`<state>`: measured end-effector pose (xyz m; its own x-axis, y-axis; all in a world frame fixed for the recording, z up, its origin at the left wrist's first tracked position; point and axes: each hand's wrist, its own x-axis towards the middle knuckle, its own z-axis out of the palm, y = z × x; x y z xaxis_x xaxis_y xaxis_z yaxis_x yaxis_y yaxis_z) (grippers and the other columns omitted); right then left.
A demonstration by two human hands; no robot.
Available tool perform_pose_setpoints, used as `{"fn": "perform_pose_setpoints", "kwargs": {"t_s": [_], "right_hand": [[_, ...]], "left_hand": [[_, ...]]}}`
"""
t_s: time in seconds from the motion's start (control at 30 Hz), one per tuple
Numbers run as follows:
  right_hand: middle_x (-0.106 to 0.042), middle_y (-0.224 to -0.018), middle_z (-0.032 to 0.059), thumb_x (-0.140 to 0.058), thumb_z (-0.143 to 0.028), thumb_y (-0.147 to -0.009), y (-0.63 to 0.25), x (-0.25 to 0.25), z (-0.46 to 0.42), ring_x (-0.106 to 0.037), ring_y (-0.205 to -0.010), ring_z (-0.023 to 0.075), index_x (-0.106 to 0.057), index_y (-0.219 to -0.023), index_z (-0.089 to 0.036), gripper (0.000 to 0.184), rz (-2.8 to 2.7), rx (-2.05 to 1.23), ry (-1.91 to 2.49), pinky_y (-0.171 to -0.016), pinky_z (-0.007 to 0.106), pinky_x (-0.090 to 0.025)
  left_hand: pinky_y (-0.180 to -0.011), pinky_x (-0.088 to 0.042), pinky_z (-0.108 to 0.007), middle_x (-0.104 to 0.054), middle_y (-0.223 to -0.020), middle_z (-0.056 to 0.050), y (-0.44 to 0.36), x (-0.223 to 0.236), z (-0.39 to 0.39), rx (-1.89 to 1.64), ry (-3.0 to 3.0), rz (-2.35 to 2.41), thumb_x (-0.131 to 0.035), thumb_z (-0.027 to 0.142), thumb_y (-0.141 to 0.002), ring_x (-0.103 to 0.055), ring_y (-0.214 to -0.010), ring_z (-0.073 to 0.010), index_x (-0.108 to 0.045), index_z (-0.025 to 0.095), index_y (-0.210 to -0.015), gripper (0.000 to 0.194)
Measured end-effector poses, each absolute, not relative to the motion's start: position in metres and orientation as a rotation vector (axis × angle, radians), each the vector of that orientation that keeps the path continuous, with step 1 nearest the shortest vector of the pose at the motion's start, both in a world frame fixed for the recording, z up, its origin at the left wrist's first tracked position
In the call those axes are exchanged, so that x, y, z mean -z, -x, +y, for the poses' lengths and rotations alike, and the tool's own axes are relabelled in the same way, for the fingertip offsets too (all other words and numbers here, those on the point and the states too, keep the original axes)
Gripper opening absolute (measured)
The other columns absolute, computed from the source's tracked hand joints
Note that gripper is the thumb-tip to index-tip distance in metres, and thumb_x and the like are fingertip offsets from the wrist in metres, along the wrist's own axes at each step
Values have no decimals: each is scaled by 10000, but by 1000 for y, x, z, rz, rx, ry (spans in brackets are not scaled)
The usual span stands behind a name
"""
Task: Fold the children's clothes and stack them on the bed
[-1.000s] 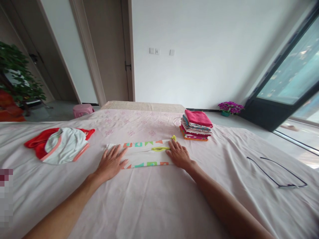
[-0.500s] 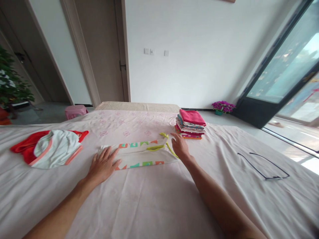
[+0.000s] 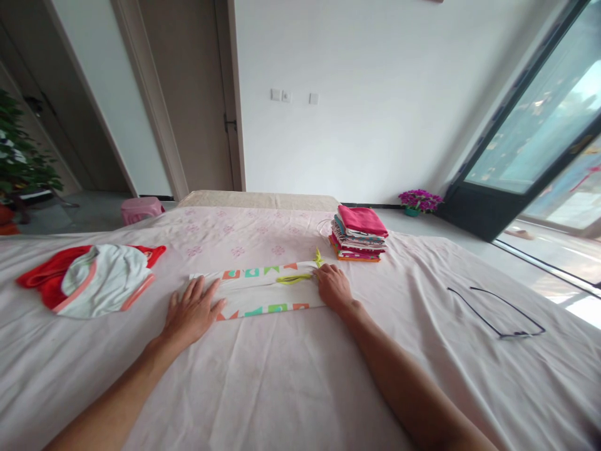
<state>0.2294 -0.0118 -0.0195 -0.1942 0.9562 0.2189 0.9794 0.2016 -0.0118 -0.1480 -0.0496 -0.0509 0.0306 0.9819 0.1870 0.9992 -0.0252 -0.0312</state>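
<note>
A white garment with orange, green and teal printed shapes and yellow trim lies folded into a long strip across the bed in front of me. My left hand rests flat on its left end, fingers spread. At the right end, my right hand has its fingers curled down on the cloth beside the yellow trim. Its fingertips are partly hidden, but they appear to grip the garment's end. Just beyond that hand stands a stack of folded clothes with a bright pink-red piece on top.
A crumpled red and white garment lies to the left. Eyeglasses sit at the right on the pale bedsheet. Beyond the bed are a pink stool, purple flowers and a leafy plant.
My right hand lifted from the garment's right end, its index finger pointing toward the yellow trim, then came back down with fingers curled. My left hand stayed flat. The view shifted slightly right.
</note>
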Motion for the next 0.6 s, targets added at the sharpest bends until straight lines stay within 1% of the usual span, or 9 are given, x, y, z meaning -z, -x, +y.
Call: {"fn": "perform_pose_setpoints", "kwargs": {"t_s": [0.1, 0.17, 0.23, 0.3, 0.4, 0.5, 0.6], "right_hand": [[-655, -1123, 94, -447, -129, -910, -228, 17, -11, -506, -1088, 242, -687, -1160, -228, 360, -2275, 233, 1873, -905, 337, -358], [-659, -1112, 97, -458, -132, -901, -226, 15, -10, -502, -1087, 249, -703, -1105, -220, 332, -2247, 272, 1865, -895, 345, -351], [-659, -1109, 101, -463, -131, -892, -226, 14, -9, -499, -1092, 255, -713, -1054, -213, 309, -2235, 314, 1847, -888, 349, -347], [-661, -1101, 104, -461, -125, -886, -225, 15, -8, -505, -1085, 255, -711, -1041, -205, 305, -2245, 340, 1833, -880, 352, -350], [-671, -1079, 102, -463, -117, -878, -225, 16, -7, -524, -1061, 257, -706, -1042, -203, 305, -2253, 363, 1830, -877, 365, -364], [-673, -1125, 103, -463, -116, -881, -222, 15, -6, -534, -1082, 263, -707, -1045, -202, 306, -2219, 410, 1784, -920, 384, -382], [-624, -1290, 105, -437, -147, -920, -214, 16, -4, -488, -1231, 263, -668, -1186, -195, 355, -2235, 440, 1595, -1050, 408, -358]], "left_hand": [[-1145, -198, -626, -461, -1505, -172, 145, 49, -52, 254, 2106, -1998, -404, 440, -956, -346, -1431, -342, -511, 208, -1430, 538], [-1186, -170, -576, -526, -1455, -161, 143, 48, -52, 347, 2161, -1863, -414, 379, -957, -380, -1416, -321, -565, 174, -1377, 491], [-1210, -193, -510, -561, -1429, -134, 140, 47, -52, 435, 2288, -1725, -415, 326, -959, -424, -1394, -280, -577, 168, -1358, 459], [-1199, -264, -460, -553, -1439, -127, 136, 48, -52, 479, 2405, -1652, -426, 309, -957, -458, -1373, -251, -562, 161, -1367, 457], [-1168, -335, -448, -480, -1498, -148, 132, 50, -52, 473, 2454, -1666, -449, 331, -953, -435, -1393, -260, -535, 136, -1387, 484], [-1169, -324, -476, -435, -1533, -137, 129, 53, -53, 442, 2422, -1709, -451, 343, -957, -402, -1415, -279, -513, 160, -1412, 494], [-1177, -296, -484, -428, -1542, -119, 129, 55, -55, 425, 2389, -1750, -462, 362, -956, -379, -1428, -287, -501, 198, -1428, 502]]}}
